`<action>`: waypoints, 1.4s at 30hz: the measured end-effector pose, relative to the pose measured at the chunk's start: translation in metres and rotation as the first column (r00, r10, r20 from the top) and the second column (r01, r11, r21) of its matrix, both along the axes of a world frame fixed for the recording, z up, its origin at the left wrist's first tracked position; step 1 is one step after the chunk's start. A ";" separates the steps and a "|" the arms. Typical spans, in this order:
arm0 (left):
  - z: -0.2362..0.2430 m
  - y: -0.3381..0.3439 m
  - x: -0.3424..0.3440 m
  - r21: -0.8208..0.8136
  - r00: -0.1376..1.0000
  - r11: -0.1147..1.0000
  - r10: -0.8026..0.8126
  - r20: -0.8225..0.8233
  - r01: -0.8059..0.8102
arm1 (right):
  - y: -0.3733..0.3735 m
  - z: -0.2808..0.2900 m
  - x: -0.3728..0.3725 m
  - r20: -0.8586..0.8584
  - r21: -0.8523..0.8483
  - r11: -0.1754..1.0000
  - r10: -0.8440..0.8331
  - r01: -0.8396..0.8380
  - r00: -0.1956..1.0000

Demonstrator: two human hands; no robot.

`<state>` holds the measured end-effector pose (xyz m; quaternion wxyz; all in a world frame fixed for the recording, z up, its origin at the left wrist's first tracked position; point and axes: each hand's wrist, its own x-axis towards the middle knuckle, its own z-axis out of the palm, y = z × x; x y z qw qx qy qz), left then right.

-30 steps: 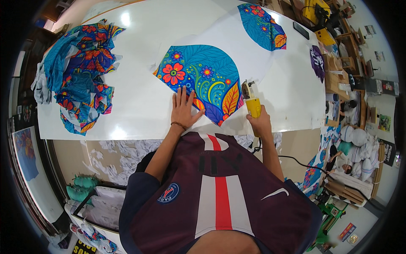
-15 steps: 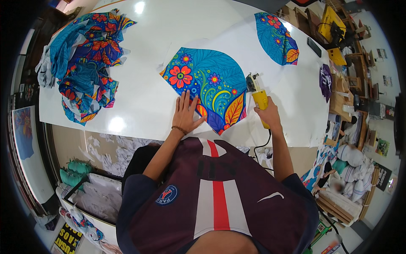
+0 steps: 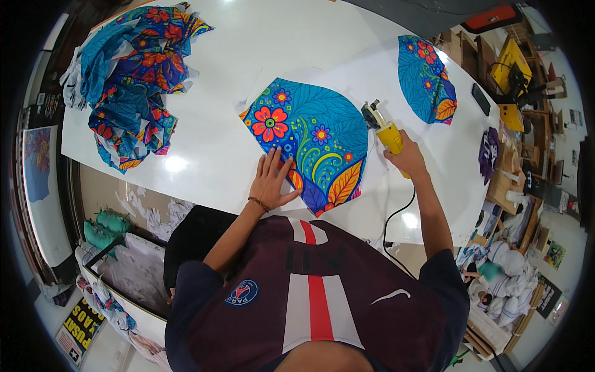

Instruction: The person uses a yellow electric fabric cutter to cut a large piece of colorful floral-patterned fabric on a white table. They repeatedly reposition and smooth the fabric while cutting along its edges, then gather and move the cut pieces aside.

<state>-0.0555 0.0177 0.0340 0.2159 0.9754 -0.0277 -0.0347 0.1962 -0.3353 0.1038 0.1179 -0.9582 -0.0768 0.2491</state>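
A cut piece of floral fabric [image 3: 322, 133], teal with red, purple and orange patterns, lies flat on the white table [image 3: 217, 149]. My left hand [image 3: 269, 180] rests on its lower-left edge, fingers stretched out and spread. In my right hand [image 3: 406, 158] is a yellow handheld electric fabric cutter [image 3: 389, 137], gripped around its body. The cutter's metal head [image 3: 372, 115] stands beside the fabric's upper-right edge; whether the blade touches the cloth I cannot tell. A black cord trails from the cutter's rear toward my body.
A heap of similar printed fabric [image 3: 133, 87] covers the table's left side. Another floral piece [image 3: 427, 77] lies at the far right, near a dark phone [image 3: 481, 99] and a purple cloth [image 3: 489, 155]. White scraps [image 3: 161, 217] lie below the table's front edge.
The whole view has shifted and turned slightly. The cutter is tilted more, its head a little farther up along the fabric's right edge. My left hand keeps its place on the cloth.
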 end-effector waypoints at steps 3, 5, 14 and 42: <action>-0.003 0.000 0.001 -0.026 1.000 1.000 0.015 -0.004 -0.015 | 0.013 0.004 0.025 -0.014 -0.024 0.997 0.068 -0.069 0.998; -0.003 0.000 0.002 -0.029 1.000 0.999 0.022 -0.010 -0.022 | 0.023 0.008 0.042 -0.030 -0.041 0.993 0.109 -0.110 0.994; -0.004 -0.001 0.003 -0.075 0.998 0.995 0.067 -0.003 -0.067 | 0.072 0.018 0.104 0.000 -0.032 0.924 0.381 -0.381 0.925; -0.008 -0.001 0.003 -0.121 0.995 0.990 0.083 0.056 -0.076 | 0.271 0.014 0.128 0.020 0.007 0.807 0.590 -0.590 0.807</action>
